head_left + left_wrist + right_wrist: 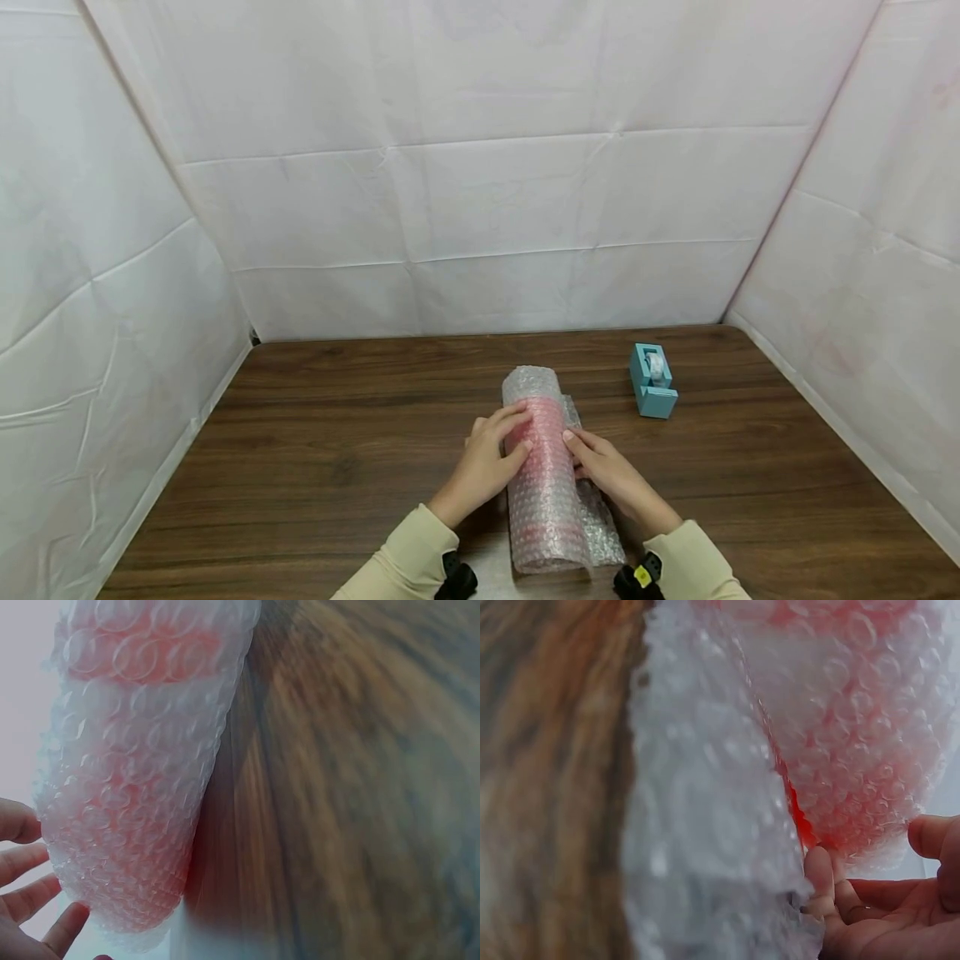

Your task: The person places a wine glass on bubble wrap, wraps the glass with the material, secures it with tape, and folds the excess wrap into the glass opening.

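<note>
A thick roll of bubble wrap (pixel 546 500) lies lengthwise on the table, with something pinkish-red showing through its layers. My left hand (pixel 487 462) rests across its left side and top, fingers spread and fairly straight; in the left wrist view, the fingertips (pixel 69 919) touch the bubbles. On the opposite side, my right hand (pixel 611 475) holds the roll's right flank, thumb on the upper surface and the other fingers tucked underneath. In the right wrist view those fingers (pixel 819 871) sit at the seam between the roll and a loose bubble wrap flap (pixel 705 787).
Behind and right of the roll stands a blue tape dispenser (pixel 654 400) with a roll of clear tape. White cloth walls (pixel 487 200) close off the back and both sides of the dark wooden table (pixel 337 433).
</note>
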A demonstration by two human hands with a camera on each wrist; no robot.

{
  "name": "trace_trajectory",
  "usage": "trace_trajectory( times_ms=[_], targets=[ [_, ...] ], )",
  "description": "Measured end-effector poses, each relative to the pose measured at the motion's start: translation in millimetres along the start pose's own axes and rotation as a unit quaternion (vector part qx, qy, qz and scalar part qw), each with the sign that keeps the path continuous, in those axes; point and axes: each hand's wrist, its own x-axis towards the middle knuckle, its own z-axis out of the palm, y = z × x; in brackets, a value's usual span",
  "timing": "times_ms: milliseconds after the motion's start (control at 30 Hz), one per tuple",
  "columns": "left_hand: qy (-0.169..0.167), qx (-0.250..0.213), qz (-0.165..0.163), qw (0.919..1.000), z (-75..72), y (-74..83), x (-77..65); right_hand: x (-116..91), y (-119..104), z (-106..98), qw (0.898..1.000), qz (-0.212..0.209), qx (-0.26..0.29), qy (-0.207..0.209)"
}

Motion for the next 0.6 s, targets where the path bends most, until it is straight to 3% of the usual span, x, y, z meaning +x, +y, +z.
trace_trajectory(
  times_ms=[333, 600],
  targets=[
    [-0.006, 0.012, 0.018, 0.9997, 3.0, 0.3, 1.0, -2.3, -0.8, -6.3, 0.997, 0.013, -0.062, 0.032],
    [-0.003, 0.016, 0.023, 0.9996, 3.8, 2.0, 1.0, -3.8, -2.2, -8.0, 0.999, 0.019, -0.027, 0.026]
  ],
)
